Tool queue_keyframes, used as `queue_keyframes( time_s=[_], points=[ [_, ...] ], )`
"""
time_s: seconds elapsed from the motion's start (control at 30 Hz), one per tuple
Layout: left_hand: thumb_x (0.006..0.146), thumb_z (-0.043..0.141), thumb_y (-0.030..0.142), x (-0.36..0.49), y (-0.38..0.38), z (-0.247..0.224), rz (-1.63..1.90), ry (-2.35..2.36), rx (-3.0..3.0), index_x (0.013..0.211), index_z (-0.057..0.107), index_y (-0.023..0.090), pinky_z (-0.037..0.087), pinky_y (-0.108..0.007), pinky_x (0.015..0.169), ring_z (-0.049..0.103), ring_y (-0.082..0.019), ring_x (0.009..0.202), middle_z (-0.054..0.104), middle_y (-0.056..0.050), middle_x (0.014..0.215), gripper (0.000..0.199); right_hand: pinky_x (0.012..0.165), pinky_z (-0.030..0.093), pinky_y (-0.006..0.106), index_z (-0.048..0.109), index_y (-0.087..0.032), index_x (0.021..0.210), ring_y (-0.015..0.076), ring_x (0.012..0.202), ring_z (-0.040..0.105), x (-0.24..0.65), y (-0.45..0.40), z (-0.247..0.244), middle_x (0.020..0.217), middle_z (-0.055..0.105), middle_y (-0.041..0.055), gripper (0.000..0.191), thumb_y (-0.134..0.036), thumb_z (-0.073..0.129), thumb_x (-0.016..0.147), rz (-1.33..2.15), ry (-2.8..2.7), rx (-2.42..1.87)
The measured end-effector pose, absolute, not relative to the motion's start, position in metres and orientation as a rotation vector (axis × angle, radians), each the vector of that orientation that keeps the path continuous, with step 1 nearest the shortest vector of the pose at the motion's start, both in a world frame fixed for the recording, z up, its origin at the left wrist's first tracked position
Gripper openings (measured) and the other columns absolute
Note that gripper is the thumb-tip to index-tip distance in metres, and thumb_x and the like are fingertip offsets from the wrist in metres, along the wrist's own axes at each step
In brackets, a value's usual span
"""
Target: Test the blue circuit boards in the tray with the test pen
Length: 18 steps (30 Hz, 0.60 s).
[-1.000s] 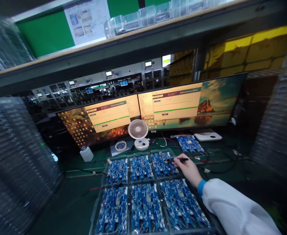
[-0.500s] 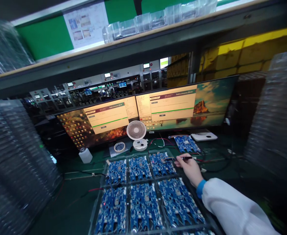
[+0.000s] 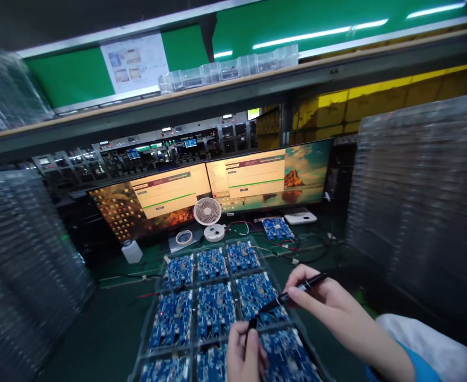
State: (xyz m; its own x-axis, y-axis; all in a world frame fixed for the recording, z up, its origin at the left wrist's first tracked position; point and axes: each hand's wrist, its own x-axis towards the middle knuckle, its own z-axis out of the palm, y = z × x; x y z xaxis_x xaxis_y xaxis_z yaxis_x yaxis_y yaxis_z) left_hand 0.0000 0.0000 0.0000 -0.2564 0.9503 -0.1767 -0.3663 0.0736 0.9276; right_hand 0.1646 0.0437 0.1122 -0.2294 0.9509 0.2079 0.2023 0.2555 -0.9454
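A compartmented tray bears several blue circuit boards. Over its right part, my right hand is closed on a black pen, whose dark tip points down and left. My left hand is at the lower middle above the boards, with fingers pinched round a small black piece that looks like a pen cap. The pen's tip and this piece are close together; whether they touch is unclear. Small red lights glow on a left board and on a back right board.
Two monitors stand at the back, with a small white fan, a tape roll and a white bottle before them. Another circuit board lies behind the tray. Tall tray stacks flank both sides.
My right hand has drawn back from the back right board towards me with the pen. My left hand has come into view with the small black piece. The camera view has shifted right.
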Motion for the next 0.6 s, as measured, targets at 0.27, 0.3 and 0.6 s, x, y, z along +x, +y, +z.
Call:
queue_keyframes(
  time_s=[0.27, 0.3, 0.6],
  points=[
    [0.058, 0.076, 0.069, 0.01, -0.019, 0.025, 1.597, 1.203, 0.787, 0.084, 0.063, 0.017, 0.041, -0.021, 0.048, 0.051, -0.009, 0.048, 0.062, 0.002, 0.058, 0.059, 0.062, 0.043, 0.027, 0.059, -0.022, 0.079, 0.0143, 0.067, 0.051, 0.18, 0.006, 0.129, 0.072, 0.055, -0.0005, 0.036, -0.058, 0.056, 0.082, 1.008, -1.661, -1.088],
    [0.058, 0.076, 0.069, 0.01, -0.022, 0.027, 1.585, 1.209, 0.795, 0.085, 0.064, 0.017, 0.041, -0.02, 0.049, 0.052, -0.01, 0.049, 0.062, 0.001, 0.058, 0.06, 0.062, 0.043, 0.027, 0.059, -0.022, 0.078, 0.0144, 0.067, 0.051, 0.181, 0.004, 0.129, 0.072, 0.055, -0.0005, 0.036, -0.058, 0.057, 0.081, 1.009, -1.655, -1.086],
    [0.073, 0.068, 0.065, 0.011, -0.041, 0.018, 1.299, 1.137, 1.184, 0.091, 0.069, 0.016, 0.052, -0.027, 0.059, 0.063, -0.017, 0.063, 0.069, -0.006, 0.07, 0.052, 0.067, 0.045, 0.029, 0.056, -0.022, 0.073, 0.0153, 0.066, 0.055, 0.181, -0.007, 0.082, 0.066, 0.055, -0.0022, 0.041, -0.063, 0.061, 0.078, 1.381, -1.477, -0.989]
  ],
)
